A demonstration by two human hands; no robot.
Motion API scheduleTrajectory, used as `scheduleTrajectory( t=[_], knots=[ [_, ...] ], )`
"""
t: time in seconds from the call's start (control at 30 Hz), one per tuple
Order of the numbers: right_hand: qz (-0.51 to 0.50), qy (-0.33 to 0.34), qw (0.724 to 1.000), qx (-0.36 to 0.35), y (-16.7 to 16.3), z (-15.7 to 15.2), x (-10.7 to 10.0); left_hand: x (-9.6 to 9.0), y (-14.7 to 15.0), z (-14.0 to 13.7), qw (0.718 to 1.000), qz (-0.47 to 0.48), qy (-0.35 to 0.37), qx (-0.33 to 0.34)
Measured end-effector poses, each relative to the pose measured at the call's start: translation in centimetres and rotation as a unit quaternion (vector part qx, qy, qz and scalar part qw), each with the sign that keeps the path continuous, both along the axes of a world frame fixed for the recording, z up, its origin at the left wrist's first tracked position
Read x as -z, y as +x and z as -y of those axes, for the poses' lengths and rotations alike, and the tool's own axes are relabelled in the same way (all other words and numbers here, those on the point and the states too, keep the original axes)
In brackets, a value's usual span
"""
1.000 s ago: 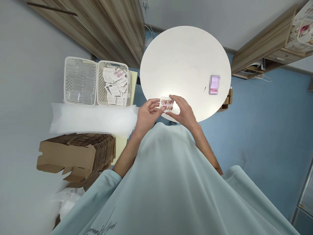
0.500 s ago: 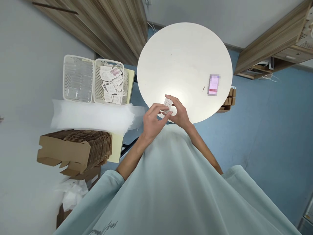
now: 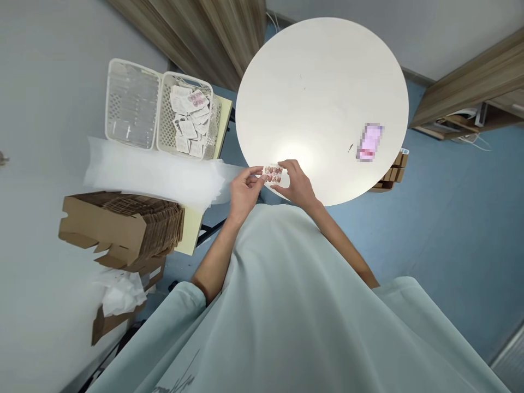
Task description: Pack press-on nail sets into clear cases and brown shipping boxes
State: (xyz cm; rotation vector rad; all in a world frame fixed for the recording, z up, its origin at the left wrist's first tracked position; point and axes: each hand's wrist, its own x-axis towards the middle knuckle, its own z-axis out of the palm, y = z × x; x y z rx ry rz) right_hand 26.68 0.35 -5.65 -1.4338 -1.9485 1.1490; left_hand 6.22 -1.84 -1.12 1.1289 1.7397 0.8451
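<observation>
A small white card of what look like press-on nails (image 3: pixel 273 174), with two rows of glossy reddish-brown pieces, is held level over the near edge of the round white table (image 3: pixel 323 71). My left hand (image 3: pixel 245 191) pinches its left end between thumb and fingers. At the right end, my right hand (image 3: pixel 299 185) curls around the card, index fingertip at the upper corner and thumb by the lower edge. The patterned face is turned up towards me.
White perforated baskets (image 3: pixel 164 109) stand to the left, one with clear plastic pieces, one with printed cards. Below them lie translucent sheets (image 3: pixel 151 172) and folded cardboard boxes (image 3: pixel 118 218). A blurred pink item (image 3: pixel 370 142) rests on the table's right side. Brown boxes (image 3: pixel 393 173) are beyond its edge.
The card has been turned from its printed text side to the side with the reddish nails. My hands have spread to its two ends. The whole view has shifted slightly.
</observation>
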Motion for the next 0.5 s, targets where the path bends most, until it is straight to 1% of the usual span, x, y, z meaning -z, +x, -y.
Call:
scheduleTrajectory(
  t=[0.1, 0.23, 0.37, 0.5],
  knots=[
    [0.049, -0.026, 0.998, -0.001, -1.5, -0.2, 1.9, 2.4, -1.2, -0.7, 0.998, -0.035, -0.033, 0.033],
    [0.112, -0.054, 0.992, 0.007, -3.7, -0.7, 4.0, 5.0, -2.7, -2.6, 0.989, -0.080, -0.082, 0.091],
    [0.167, -0.101, 0.980, 0.045, -5.5, -1.3, 5.4, 6.3, -4.6, -4.4, 0.975, -0.123, -0.110, 0.151],
    [0.226, -0.152, 0.960, 0.071, -7.1, -1.8, 5.8, 6.8, -7.7, -4.9, 0.967, -0.133, -0.127, 0.178]
  ],
)
